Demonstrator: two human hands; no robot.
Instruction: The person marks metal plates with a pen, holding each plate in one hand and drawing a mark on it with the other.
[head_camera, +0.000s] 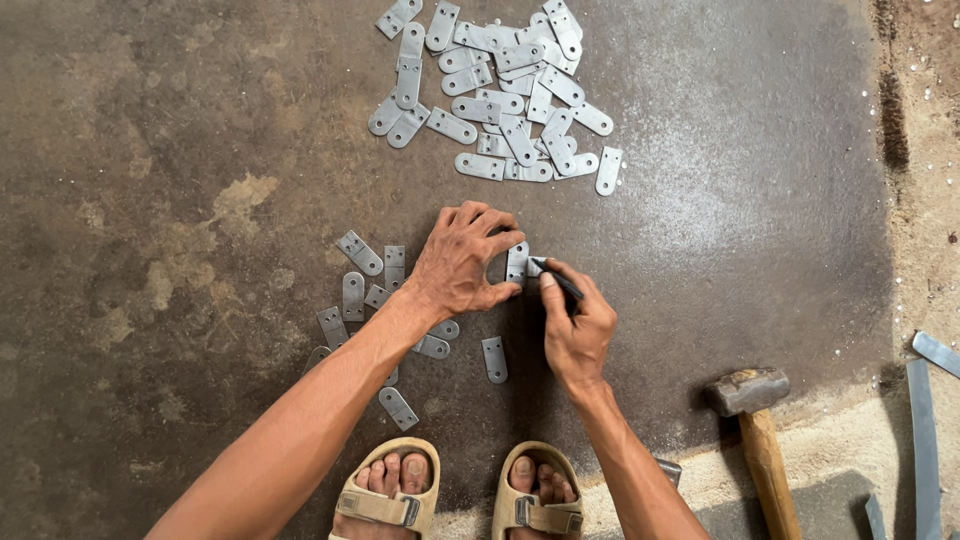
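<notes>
My left hand (458, 262) presses its fingers down on a small grey metal plate (517, 262) that lies on the dark floor. My right hand (575, 325) holds a thin dark marking tool (556, 278) with its tip against that plate. A small group of similar rounded metal plates (365, 290) is scattered under and left of my left forearm. One more single plate (494, 359) lies between my two wrists.
A large pile of the same metal plates (500, 90) lies farther away on the floor. A hammer (752, 410) with a wooden handle rests at the lower right, beside long metal strips (925, 440). My sandalled feet (460, 495) are at the bottom edge.
</notes>
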